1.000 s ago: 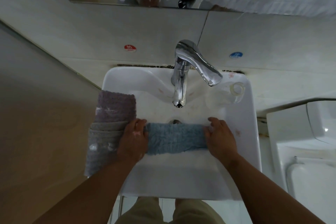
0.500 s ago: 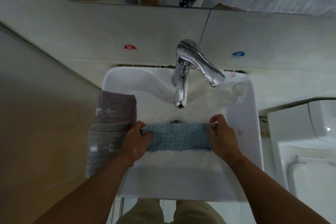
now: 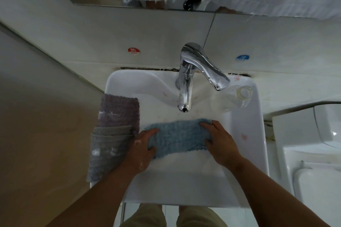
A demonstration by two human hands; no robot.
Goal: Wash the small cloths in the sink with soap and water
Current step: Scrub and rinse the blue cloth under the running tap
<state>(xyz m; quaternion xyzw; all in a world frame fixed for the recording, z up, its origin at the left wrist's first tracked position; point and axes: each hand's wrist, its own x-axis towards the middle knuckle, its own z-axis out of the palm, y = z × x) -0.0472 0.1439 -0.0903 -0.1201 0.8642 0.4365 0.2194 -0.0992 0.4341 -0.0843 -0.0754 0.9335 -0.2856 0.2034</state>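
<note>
In the basin of the white sink (image 3: 245, 134), at 6 o'clock from the spout of the chrome tap (image 3: 185, 96), we find the blue cloth (image 3: 178, 137) stretched flat and crosswise. We see a small, oblong cloth of pale blue with a bumpy, waffled nap. It looks darker along its near edge, and its long sides run from 9 to 3 o'clock.

Our left hand (image 3: 143, 148) grips the cloth's 9 o'clock end, with the thumb and fingers curled round the corner and white flecks of foam on the knuckles and wrist. Our right hand (image 3: 220, 143) grips the 3 o'clock end, with the fingers bent over the far edge and the thumb pressed on the top face. The cloth spans the whole gap between the two hands, and its middle lies bare.

At 9 o'clock from the left hand, a purple cloth (image 3: 120, 110) and a grey cloth (image 3: 107, 151) hang over the sink's rim. The grey one is nearer to us, touches the purple one, and both are dotted with white foam. On the rim at 2 o'clock from the blue cloth stands a clear glass (image 3: 244, 93)
</note>
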